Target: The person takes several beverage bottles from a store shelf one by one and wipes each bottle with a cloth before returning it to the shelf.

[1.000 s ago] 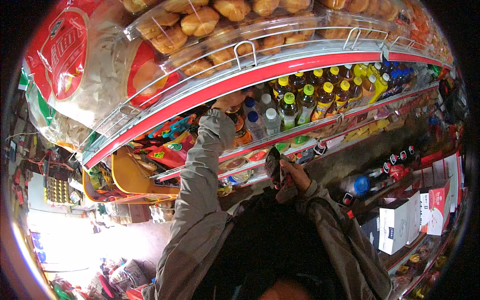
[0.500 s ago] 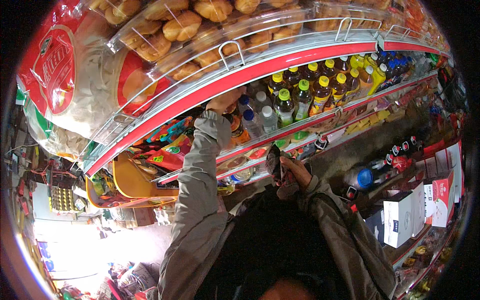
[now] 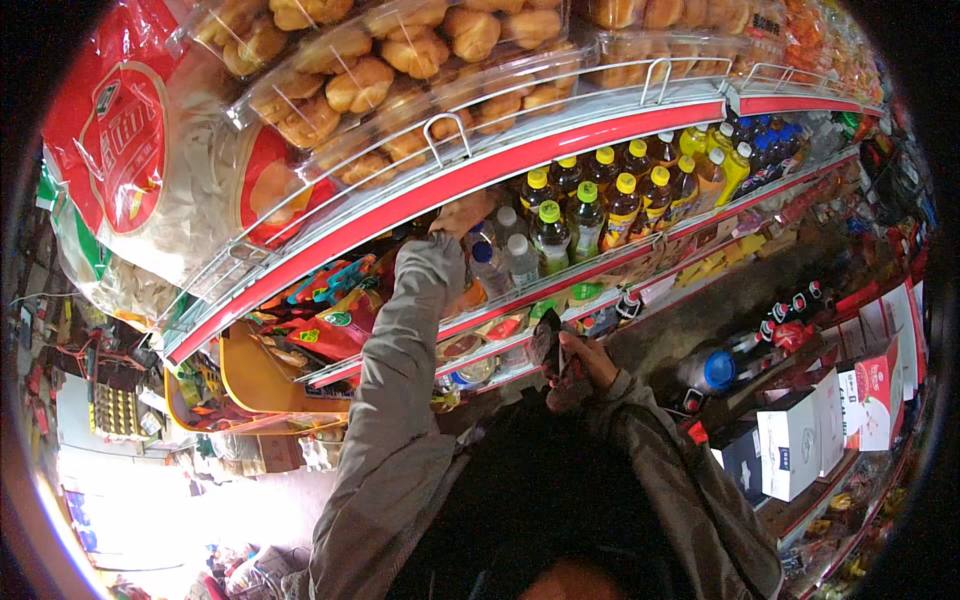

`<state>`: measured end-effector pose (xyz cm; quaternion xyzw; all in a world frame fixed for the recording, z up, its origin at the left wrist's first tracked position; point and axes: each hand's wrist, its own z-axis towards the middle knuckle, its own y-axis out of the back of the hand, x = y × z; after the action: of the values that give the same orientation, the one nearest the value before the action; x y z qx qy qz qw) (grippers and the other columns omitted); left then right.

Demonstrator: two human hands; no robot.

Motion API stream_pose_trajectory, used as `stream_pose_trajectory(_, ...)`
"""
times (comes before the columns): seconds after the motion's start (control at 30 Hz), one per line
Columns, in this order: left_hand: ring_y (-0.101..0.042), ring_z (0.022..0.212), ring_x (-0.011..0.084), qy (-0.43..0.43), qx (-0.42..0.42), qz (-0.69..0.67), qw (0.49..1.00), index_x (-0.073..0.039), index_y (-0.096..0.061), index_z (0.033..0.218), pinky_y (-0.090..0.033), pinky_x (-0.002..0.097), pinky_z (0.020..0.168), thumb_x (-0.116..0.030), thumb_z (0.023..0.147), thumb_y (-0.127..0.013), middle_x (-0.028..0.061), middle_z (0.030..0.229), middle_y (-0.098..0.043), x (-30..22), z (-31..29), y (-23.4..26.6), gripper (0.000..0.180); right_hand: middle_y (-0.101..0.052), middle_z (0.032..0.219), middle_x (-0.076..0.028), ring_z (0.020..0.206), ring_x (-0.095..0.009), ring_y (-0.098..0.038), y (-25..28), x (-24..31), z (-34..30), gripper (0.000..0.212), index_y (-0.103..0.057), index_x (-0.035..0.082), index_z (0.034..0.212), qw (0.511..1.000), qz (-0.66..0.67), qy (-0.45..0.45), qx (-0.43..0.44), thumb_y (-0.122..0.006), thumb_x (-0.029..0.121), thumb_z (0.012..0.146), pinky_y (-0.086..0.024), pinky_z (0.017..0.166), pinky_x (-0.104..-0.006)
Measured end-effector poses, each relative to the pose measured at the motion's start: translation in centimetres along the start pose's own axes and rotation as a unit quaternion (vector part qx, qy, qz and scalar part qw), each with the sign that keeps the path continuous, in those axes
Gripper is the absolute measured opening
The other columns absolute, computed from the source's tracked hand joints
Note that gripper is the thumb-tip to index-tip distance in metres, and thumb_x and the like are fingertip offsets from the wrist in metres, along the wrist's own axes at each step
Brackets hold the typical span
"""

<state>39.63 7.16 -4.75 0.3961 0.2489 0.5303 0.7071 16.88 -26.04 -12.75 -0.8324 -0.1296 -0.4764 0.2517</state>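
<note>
My left hand reaches in under the red-edged shelf, beside clear bottles. Its fingers are hidden among the things on the shelf, so what they touch is out of sight. Just to its right stands a clear bottle with a blue cap, with a white-capped clear bottle alongside. Lower and further right, my right hand is closed around a crumpled dark grey-brown cloth, held in front of the lower shelf.
Yellow-capped drink bottles line the shelf rightward. Above, a wire rail fronts clear boxes of pastries. Red snack packets lie left of my arm, by a yellow bin. White boxes stand at right.
The view has shifted a little, so the shelf sits lower and further left. My left hand has moved slightly rightward along the bottles. The cloth stays in my right hand.
</note>
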Motion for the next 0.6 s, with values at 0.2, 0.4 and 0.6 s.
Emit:
stream_pose_trajectory(0.2, -0.063, 0.085, 0.0377, 0.009, -0.112, -0.06, 0.992, -0.002, -0.066, 0.107, -0.049, 0.0472, 0.068, -0.012, 0.09, -0.063, 0.019, 0.094, -0.067, -2.7, -1.9, 8.8, 0.02, -0.07, 0.085, -0.007, 0.078, -0.023, -0.068, -0.2, -0.6, -0.6, 0.045, -0.071, 0.009, 0.101, 0.997, 0.064, -0.012, 0.03, -0.063, 0.053, 0.095, -0.056, 0.066, -0.0404)
stream_pose_trajectory(0.4, -0.064, 0.086, 0.0338, 0.218, -0.134, -0.132, 0.958, 0.0, -0.066, 0.107, -0.051, 0.0402, 0.081, -0.004, 0.089, -0.065, 0.0173, 0.095, -0.068, -6.0, -4.7, 18.8, 0.018, -0.071, 0.105, -0.009, 0.091, -0.021, -0.068, -2.4, 0.0, 0.9, 0.043, -0.067, 0.003, 0.116, 0.989, 0.119, 0.038, 0.085, -0.062, 0.042, 0.098, -0.055, 0.079, -0.0364)
stream_pose_trajectory(0.6, -0.059, 0.095, 0.0128, 0.312, -0.235, -0.495, 0.776, 0.004, -0.057, 0.124, -0.048, 0.0283, 0.085, -0.015, 0.099, -0.064, 0.0063, 0.107, -0.064, -9.7, -10.5, 24.3, 0.032, -0.069, 0.119, -0.009, 0.109, -0.021, -0.066, -7.0, 6.6, 0.5, 0.056, -0.059, 0.005, 0.134, 0.976, 0.195, 0.084, 0.043, -0.058, 0.048, 0.099, -0.056, 0.093, -0.0441)
